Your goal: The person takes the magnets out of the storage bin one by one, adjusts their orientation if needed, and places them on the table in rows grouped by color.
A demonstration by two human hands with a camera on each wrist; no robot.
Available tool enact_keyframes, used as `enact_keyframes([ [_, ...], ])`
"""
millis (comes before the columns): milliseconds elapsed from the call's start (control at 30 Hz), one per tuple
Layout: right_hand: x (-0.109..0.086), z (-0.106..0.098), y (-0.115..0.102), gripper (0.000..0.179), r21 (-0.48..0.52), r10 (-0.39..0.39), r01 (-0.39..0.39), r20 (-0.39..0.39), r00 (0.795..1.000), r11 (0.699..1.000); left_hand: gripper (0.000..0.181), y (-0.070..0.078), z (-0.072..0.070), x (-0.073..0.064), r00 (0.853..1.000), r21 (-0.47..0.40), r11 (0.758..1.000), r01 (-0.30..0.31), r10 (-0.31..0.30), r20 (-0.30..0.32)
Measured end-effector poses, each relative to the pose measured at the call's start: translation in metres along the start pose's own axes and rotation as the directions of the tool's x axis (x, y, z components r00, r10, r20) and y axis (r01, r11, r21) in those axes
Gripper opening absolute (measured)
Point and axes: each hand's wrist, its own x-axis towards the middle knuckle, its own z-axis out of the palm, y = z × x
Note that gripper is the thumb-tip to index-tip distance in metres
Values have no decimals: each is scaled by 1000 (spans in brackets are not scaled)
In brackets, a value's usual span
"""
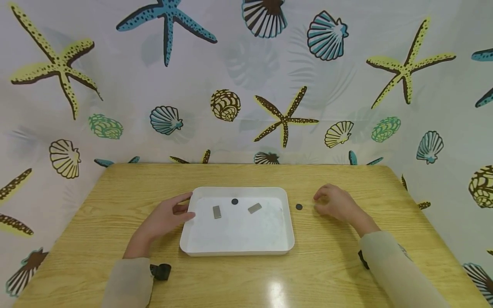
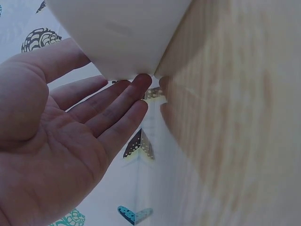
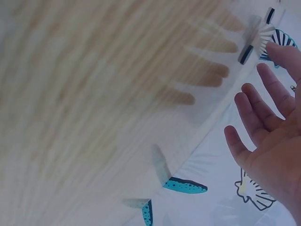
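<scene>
My left hand (image 1: 163,217) is at the left side of a shallow white tray (image 1: 235,252), its thumb over the rim and its outstretched fingers against the wall. The left wrist view has the fingertips touching the tray wall (image 2: 120,33). Inside the tray lie two small grey rectangular pieces, one upright in view (image 1: 217,212) and one slanted (image 1: 255,208), plus a small black disc (image 1: 235,201). Another black disc (image 1: 299,207) rests on the table just right of the tray. Beyond it hovers my right hand (image 1: 337,203), fingers loosely bent, holding nothing and apart from the disc.
The tray stands on a wooden table (image 1: 323,273). Behind the table and at both sides hangs a white cloth (image 1: 185,81) printed with starfish and shells. A black strap mount (image 1: 161,271) sits at the left wrist.
</scene>
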Motion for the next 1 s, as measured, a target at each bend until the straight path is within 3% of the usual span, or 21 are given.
enact_keyframes([
  [367, 6, -4, -29, 31, 37, -16, 16, -20, 1000, 999, 72, -1, -1, 1, 1000, 15, 1000, -5, 5, -6],
  [733, 18, 0, -60, 29, 85, -106, 111, -58, 993, 990, 72, -2, -1, 0, 1000, 25, 1000, 8, -7, -4],
  [1000, 24, 2, -83, 31, 110, -130, 133, -33, 991, 985, 72, 0, -1, 0, 1000, 13, 1000, -4, 4, 0],
])
